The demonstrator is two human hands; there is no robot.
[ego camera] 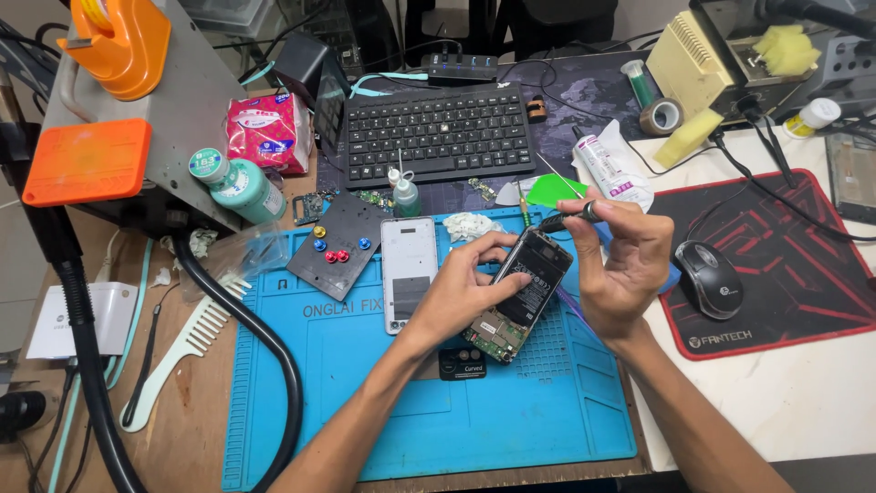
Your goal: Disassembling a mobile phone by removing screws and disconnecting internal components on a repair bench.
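Note:
My left hand (465, 285) grips an opened smartphone (527, 290) with its back off, so the black battery and green circuit board show. The phone is tilted above the blue repair mat (365, 402). My right hand (625, 260) pinches a slim dark screwdriver (568, 217) whose tip meets the phone's top end. A white phone back cover (408, 272) lies flat on the mat just left of my left hand. A small black camera piece (462, 362) rests on the mat under my left wrist.
A dark screw plate with coloured knobs (334, 245), a small dropper bottle (405, 196), a black keyboard (438, 132), a green pick (557, 190), a white tube (607, 169), a mouse (708, 278) on a red-black pad, a black hose (265, 347) and a comb (178, 361) surround the mat.

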